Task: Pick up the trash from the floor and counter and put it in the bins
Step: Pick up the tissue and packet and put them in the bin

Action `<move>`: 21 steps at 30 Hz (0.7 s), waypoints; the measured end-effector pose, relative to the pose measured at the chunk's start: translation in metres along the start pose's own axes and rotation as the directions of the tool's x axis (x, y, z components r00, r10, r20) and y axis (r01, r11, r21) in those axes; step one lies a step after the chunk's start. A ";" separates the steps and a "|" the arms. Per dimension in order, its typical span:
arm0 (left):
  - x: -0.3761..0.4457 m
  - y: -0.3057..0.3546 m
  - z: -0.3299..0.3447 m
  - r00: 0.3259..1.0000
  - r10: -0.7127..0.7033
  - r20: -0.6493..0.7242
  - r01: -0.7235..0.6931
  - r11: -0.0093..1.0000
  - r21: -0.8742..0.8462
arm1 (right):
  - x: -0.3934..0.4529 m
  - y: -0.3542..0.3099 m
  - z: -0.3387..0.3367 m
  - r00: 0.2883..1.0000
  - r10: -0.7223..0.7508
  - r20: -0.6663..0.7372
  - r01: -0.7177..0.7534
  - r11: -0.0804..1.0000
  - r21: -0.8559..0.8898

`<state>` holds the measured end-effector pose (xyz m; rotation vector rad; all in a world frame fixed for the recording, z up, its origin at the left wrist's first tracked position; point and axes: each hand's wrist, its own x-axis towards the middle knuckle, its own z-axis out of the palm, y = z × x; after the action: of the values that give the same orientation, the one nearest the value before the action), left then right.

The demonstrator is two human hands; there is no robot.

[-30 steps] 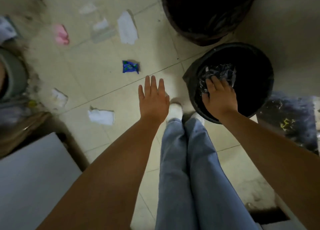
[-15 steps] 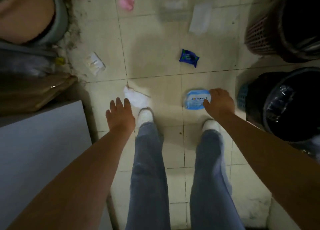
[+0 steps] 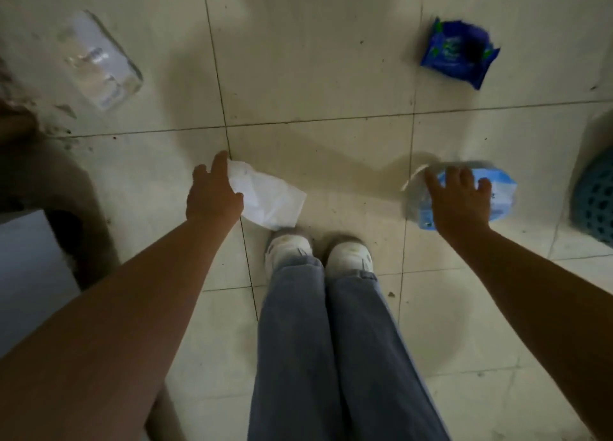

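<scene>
Nearest the camera, jeans-clad legs and two white shoes [image 3: 318, 253] are standing together on the tiled floor [image 3: 318, 85]. Just beyond the shoes, the left hand [image 3: 212, 195] is touching the near edge of a crumpled white tissue [image 3: 267, 196] lying on the floor; whether the fingers are pinching it cannot be told. The right hand [image 3: 459, 198] is resting with fingers spread over a light-blue wipes packet [image 3: 497, 191], blurred. A teal basket [image 3: 593, 201] is showing at the right edge. Farther out, a clear plastic wrapper [image 3: 101, 62] is lying left and a dark-blue snack wrapper [image 3: 459, 54] right.
</scene>
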<state>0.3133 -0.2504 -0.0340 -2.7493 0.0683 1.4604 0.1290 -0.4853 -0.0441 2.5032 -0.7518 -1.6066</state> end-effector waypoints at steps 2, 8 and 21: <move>0.010 -0.002 0.008 0.997 0.063 -0.053 -0.060 0.997 0.044 | 0.008 0.004 0.012 0.999 0.003 -0.047 -0.006 0.998 -0.060; 0.000 0.018 0.007 0.975 0.193 -0.111 -0.179 0.976 0.121 | -0.001 0.009 0.010 0.996 -0.058 -0.073 0.059 0.998 0.013; -0.222 0.208 -0.110 0.906 0.392 -0.159 -0.414 0.900 -0.137 | -0.165 0.146 -0.140 0.925 0.366 0.096 -0.166 0.162 0.973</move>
<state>0.2697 -0.4574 0.2105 -3.1036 0.5805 1.4189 0.1433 -0.5682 0.2030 2.6831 -2.7318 -0.7208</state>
